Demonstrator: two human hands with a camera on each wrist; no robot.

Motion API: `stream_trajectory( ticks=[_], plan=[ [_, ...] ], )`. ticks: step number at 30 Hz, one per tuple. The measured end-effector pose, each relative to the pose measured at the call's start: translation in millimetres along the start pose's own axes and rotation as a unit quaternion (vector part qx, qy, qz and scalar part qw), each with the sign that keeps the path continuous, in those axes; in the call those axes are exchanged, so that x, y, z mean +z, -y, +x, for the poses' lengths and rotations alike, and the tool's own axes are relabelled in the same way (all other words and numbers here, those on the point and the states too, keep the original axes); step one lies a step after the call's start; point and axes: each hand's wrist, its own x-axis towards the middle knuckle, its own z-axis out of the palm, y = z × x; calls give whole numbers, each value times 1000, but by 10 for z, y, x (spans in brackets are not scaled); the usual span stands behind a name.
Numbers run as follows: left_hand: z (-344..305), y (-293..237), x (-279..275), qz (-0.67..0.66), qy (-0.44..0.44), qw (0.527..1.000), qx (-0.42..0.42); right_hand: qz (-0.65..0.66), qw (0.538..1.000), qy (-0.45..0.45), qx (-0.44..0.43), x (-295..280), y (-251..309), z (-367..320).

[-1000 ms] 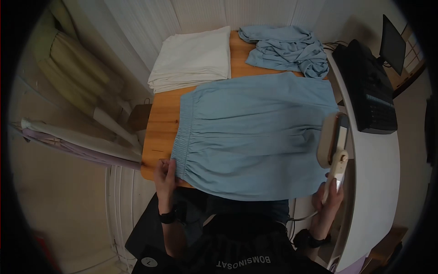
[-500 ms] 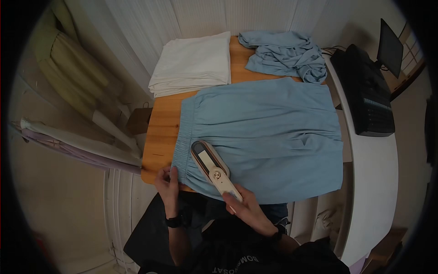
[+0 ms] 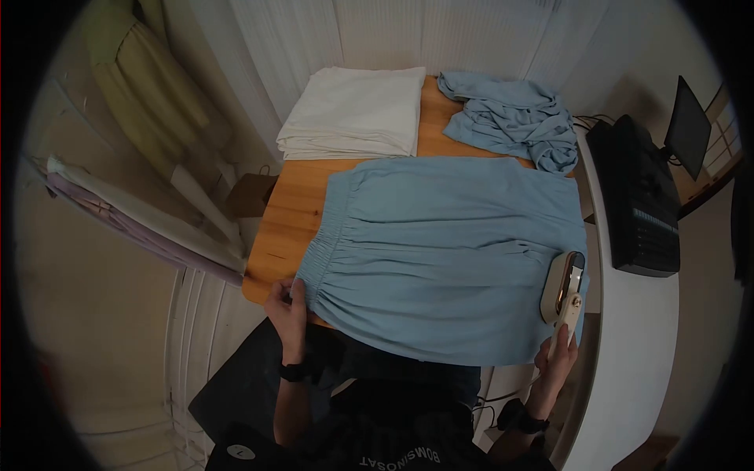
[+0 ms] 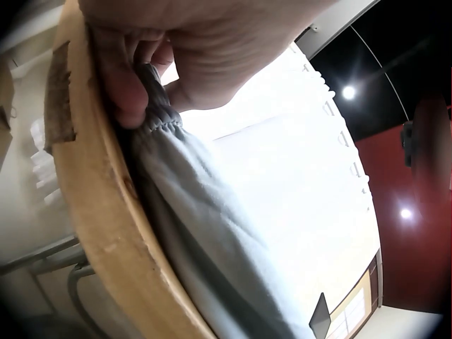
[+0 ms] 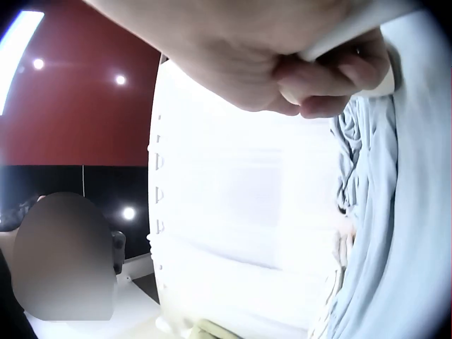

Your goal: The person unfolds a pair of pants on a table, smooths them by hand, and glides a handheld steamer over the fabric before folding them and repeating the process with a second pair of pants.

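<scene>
A light blue garment [image 3: 440, 251] with a gathered elastic waistband [image 3: 323, 255] lies spread flat on the wooden table. My left hand [image 3: 288, 314] pinches the near corner of that waistband at the table's edge. In the left wrist view, thumb and fingers close on the gathered cloth [image 4: 166, 120]. With my right hand [image 3: 556, 359] I grip the handle of a cream handheld steam iron [image 3: 559, 286]. Its head overlaps the garment's near right end in the head view. Most of the iron is out of sight behind the hand in the right wrist view.
Folded white cloth [image 3: 357, 110] is stacked at the table's back left, a crumpled light blue garment [image 3: 514, 118] at the back right. A white counter [image 3: 628, 337] with a black device [image 3: 636, 196] stands on the right. Bare wood [image 3: 290, 216] shows on the left.
The iron passed from the right end to beside the waistband half a second ago, and is now back at the right end. My left hand keeps its pinch; the head view has shifted.
</scene>
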Motion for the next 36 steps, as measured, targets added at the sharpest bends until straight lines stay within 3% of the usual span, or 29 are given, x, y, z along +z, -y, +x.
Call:
stream_trajectory(
  ticks=[2, 5, 7, 9, 11, 15, 29, 32, 34, 36],
  plan=[
    [12, -11, 44, 12, -28, 1000, -3, -33, 998, -42, -32, 207, -14, -73],
    [30, 42, 90, 32, -64, 997, -19, 18, 999, 8, -25, 587, -48, -331],
    [9, 15, 100, 52, -60, 997, 10, 22, 989, 150, -3, 805, -19, -526],
    [4, -14, 106, 64, -62, 996, -21, -23, 951, 306, 30, 997, 92, -712],
    [16, -14, 94, 66, -55, 996, -22, -27, 913, 403, 61, 1250, 27, -842],
    [35, 21, 56, 67, -40, 997, 17, -84, 860, 496, 88, 1538, -158, -1067],
    [-2, 99, 59, 76, -100, 992, 24, -74, 897, 432, 60, 1350, -64, -754],
    [-63, 68, -1, 88, -124, 988, 11, -70, 939, 327, 83, 980, 13, -449],
    [-91, 16, -46, 93, -142, 985, -3, -108, 976, 180, 62, 685, -44, -209],
    [-157, -29, -22, 90, -143, 985, -22, -87, 985, 142, 42, 233, -80, 100]
  ],
)
